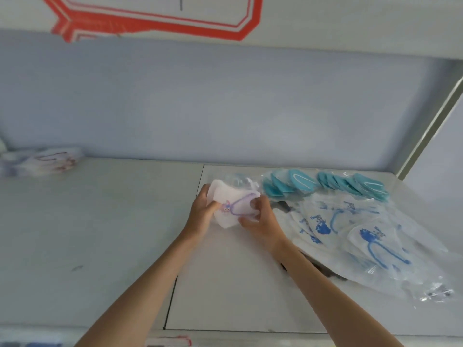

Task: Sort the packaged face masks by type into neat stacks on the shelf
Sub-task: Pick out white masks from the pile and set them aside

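Both hands, left hand (pixel 200 213) and right hand (pixel 260 220), pinch one white mask packet (pixel 230 204), long axis left-right.

A pale shelf (pixel 100 234), split by a dark seam, carries a blurred stack of white packaged masks (pixel 47 160) at far left, teal masks (pixel 325 185) fanned at far right, and blue-printed white packs (pixel 350 234) spread nearer right.

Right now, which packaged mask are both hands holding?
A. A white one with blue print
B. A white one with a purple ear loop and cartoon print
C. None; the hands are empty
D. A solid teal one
B: the left hand and right hand both grip the white mask with purple loop; the teal masks and blue-print masks lie to the right.
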